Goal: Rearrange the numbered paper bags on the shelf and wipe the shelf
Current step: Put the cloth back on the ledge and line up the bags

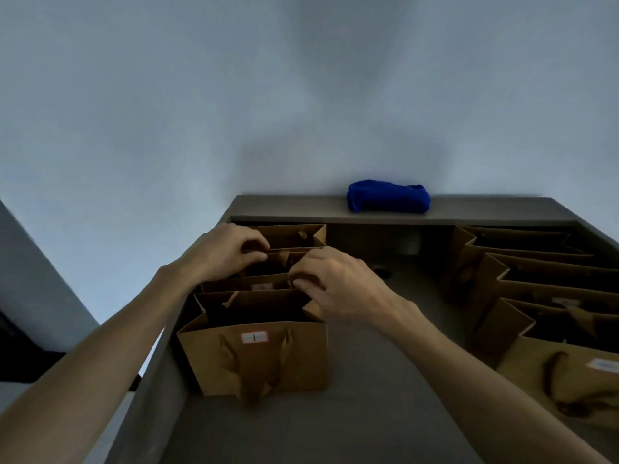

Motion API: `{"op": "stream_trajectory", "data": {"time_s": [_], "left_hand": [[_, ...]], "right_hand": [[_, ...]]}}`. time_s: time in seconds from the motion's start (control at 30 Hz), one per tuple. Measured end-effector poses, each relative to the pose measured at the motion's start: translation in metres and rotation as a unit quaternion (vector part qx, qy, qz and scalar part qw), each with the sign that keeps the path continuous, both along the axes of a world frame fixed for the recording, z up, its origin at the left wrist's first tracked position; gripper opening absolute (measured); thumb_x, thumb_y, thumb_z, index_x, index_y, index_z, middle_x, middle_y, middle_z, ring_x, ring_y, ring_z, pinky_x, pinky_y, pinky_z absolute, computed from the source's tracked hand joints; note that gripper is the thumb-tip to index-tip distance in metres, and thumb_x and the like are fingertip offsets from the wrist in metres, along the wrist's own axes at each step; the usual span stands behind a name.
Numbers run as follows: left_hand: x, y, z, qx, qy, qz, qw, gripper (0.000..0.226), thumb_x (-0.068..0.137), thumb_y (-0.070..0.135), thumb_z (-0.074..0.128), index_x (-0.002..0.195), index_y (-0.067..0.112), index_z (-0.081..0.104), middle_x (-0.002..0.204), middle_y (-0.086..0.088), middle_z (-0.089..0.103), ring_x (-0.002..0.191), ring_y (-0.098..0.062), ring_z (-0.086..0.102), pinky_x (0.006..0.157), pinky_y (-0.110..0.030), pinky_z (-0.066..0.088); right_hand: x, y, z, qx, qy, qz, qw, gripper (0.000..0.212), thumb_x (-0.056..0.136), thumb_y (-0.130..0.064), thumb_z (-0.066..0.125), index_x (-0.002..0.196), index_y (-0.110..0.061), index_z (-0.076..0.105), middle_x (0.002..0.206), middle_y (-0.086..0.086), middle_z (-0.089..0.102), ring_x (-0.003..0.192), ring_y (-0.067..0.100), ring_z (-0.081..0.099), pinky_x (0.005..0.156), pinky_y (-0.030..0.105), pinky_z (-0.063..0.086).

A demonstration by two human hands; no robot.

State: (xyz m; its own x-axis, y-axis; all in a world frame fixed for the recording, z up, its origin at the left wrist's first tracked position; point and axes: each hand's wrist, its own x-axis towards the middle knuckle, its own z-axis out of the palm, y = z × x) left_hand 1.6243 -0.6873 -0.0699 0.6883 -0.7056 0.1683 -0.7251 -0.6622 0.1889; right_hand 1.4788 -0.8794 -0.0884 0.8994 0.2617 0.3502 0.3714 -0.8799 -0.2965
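Note:
Brown paper bags stand in a row at the left of the grey shelf (368, 380). The front bag (258, 356) carries a white label marked 1. Behind it stand a second bag (248, 284), a third bag (278, 261) and a rear bag (291, 234). My left hand (224, 251) pinches the top rim of the third bag at its left end. My right hand (335, 283) grips the rim at the right end, fingers curled over the edge. A folded blue cloth (388, 196) lies on the shelf's top board, apart from both hands.
Several more brown bags (536, 286) stand in a row along the right side, the nearest one (576, 380) with a white label. A pale wall rises behind. The shelf's left side panel (157, 380) runs beside my left forearm.

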Motion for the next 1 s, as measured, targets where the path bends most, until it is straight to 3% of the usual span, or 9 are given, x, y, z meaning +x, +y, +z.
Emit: {"op": "stream_trajectory", "data": {"time_s": [0.13, 0.3, 0.43, 0.53, 0.7, 0.87, 1.0], "left_hand": [[-0.039, -0.037, 0.006, -0.087, -0.016, -0.082, 0.993, 0.022, 0.091, 0.031, 0.059, 0.112, 0.026, 0.067, 0.112, 0.008, 0.066, 0.096, 0.0, 0.055, 0.085, -0.027, 0.048], [-0.094, -0.093, 0.011, -0.113, 0.007, -0.208, 0.972, 0.02, 0.091, 0.03, 0.058, 0.11, 0.031, 0.065, 0.102, 0.021, 0.061, 0.087, 0.019, 0.052, 0.074, -0.006, 0.041], [-0.126, -0.148, 0.009, -0.118, 0.039, -0.281, 0.952, 0.022, 0.091, 0.031, 0.058, 0.111, 0.032, 0.065, 0.106, 0.02, 0.063, 0.094, 0.012, 0.055, 0.081, -0.01, 0.043], [-0.143, -0.19, 0.003, -0.117, 0.048, -0.323, 0.938, 0.022, 0.091, 0.033, 0.057, 0.112, 0.032, 0.065, 0.108, 0.019, 0.064, 0.098, 0.008, 0.057, 0.082, -0.009, 0.045], [-0.165, -0.246, -0.015, -0.095, 0.038, -0.351, 0.931, 0.022, 0.092, 0.035, 0.057, 0.112, 0.031, 0.065, 0.118, 0.013, 0.061, 0.11, 0.001, 0.055, 0.093, -0.02, 0.048], [-0.167, -0.282, -0.027, -0.056, 0.024, -0.342, 0.938, 0.022, 0.095, 0.033, 0.053, 0.115, 0.03, 0.063, 0.125, 0.01, 0.058, 0.116, -0.003, 0.053, 0.091, -0.016, 0.041], [-0.163, -0.291, -0.029, -0.046, 0.031, -0.335, 0.941, 0.023, 0.095, 0.031, 0.053, 0.116, 0.029, 0.062, 0.124, 0.008, 0.06, 0.116, -0.003, 0.053, 0.096, -0.022, 0.043]], "right_hand": [[-0.056, -0.037, 0.008, -0.014, -0.018, -0.043, 0.999, 0.024, 0.097, -0.03, 0.051, 0.117, -0.023, 0.062, 0.113, -0.008, 0.062, 0.103, 0.004, 0.056, 0.085, 0.027, 0.051], [-0.146, -0.107, 0.015, -0.016, 0.003, -0.144, 0.99, 0.026, 0.094, -0.034, 0.052, 0.115, -0.025, 0.065, 0.11, -0.013, 0.063, 0.102, 0.0, 0.058, 0.085, 0.025, 0.053], [-0.205, -0.168, 0.02, 0.017, 0.014, -0.251, 0.968, 0.022, 0.091, -0.036, 0.058, 0.109, -0.029, 0.068, 0.104, -0.018, 0.064, 0.099, -0.004, 0.059, 0.082, 0.024, 0.054], [-0.238, -0.204, 0.024, 0.011, 0.083, -0.3, 0.95, 0.014, 0.09, -0.037, 0.059, 0.103, -0.038, 0.064, 0.102, -0.023, 0.062, 0.097, -0.009, 0.057, 0.081, 0.018, 0.05], [-0.249, -0.234, 0.018, -0.047, 0.217, -0.306, 0.926, 0.015, 0.094, -0.041, 0.055, 0.106, -0.038, 0.063, 0.094, -0.027, 0.054, 0.089, -0.009, 0.052, 0.072, 0.009, 0.038], [-0.23, -0.249, 0.02, -0.064, 0.19, -0.319, 0.926, 0.017, 0.097, -0.037, 0.053, 0.107, -0.032, 0.065, 0.095, -0.021, 0.058, 0.086, -0.005, 0.051, 0.081, 0.018, 0.042], [-0.223, -0.255, 0.021, -0.07, 0.184, -0.317, 0.928, 0.019, 0.097, -0.037, 0.053, 0.109, -0.03, 0.066, 0.098, -0.017, 0.062, 0.092, 0.0, 0.054, 0.088, 0.028, 0.048]]}}
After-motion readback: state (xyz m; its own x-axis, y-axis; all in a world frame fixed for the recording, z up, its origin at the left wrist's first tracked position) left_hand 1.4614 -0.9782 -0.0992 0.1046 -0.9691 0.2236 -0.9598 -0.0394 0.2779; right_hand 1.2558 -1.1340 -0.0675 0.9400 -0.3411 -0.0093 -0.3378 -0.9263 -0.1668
